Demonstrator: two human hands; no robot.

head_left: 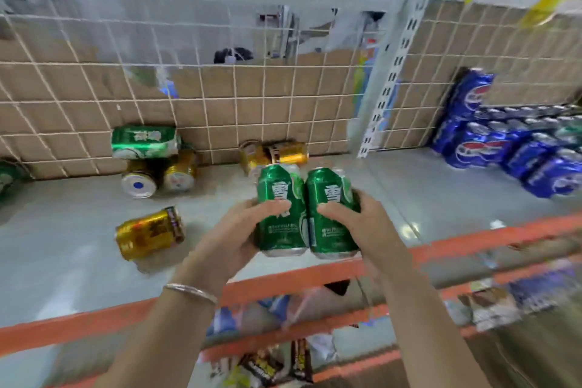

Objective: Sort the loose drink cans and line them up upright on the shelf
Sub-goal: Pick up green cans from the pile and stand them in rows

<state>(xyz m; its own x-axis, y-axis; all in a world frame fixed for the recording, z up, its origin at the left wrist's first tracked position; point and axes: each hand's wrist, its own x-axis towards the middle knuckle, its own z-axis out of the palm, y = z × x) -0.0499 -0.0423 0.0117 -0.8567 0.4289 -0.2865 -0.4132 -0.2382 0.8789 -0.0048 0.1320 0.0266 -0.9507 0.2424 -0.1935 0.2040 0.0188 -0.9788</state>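
Left hand (pixel 234 231) clamped round left green can (pixel 281 198), right hand (pixel 362 220) round right green can (pixel 331 192); upright, touching, at shelf (pixel 409 192) front edge. Likely rigid, slick, dentable; grip mid-body, not rims.

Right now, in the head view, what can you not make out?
Head view: whether the left green can and right green can, gripped by the left hand and right hand, touch the shelf; their bases give no clear sign.
Gold cans at the back: partly hidden behind the held cans, blurred.
Green can at the left edge: cut off by the frame.
Blue packs: count lost to blur and the right edge.
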